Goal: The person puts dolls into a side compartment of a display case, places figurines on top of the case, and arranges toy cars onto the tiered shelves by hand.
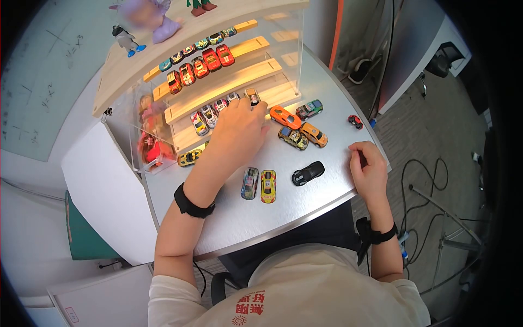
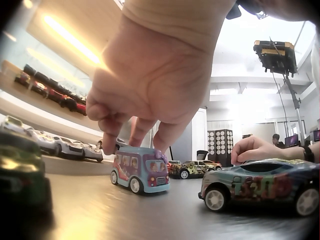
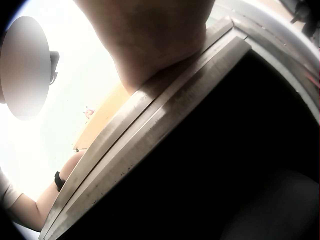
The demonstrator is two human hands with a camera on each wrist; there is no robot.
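My left hand [image 1: 237, 136] reaches over the tabletop to the lowest step of the display case. Its fingers pinch a small tan toy car [image 1: 251, 97] at the right end of a row of white toy cars [image 1: 208, 116]. In the left wrist view, the left hand [image 2: 155, 75] points fingers down behind a purple-and-blue toy bus [image 2: 142, 170], which stands on the table and is hidden in the head view. My right hand [image 1: 368, 169] rests at the table's right edge, fingers loosely curled, holding nothing.
Orange [image 1: 285, 116], green [image 1: 309, 109] and other toy cars cluster right of the case. A black car [image 1: 308, 173], a yellow-red car [image 1: 268, 186] and a grey patterned car [image 1: 249, 183] stand nearer me. The case's clear side panel [image 1: 300, 49] rises at the right.
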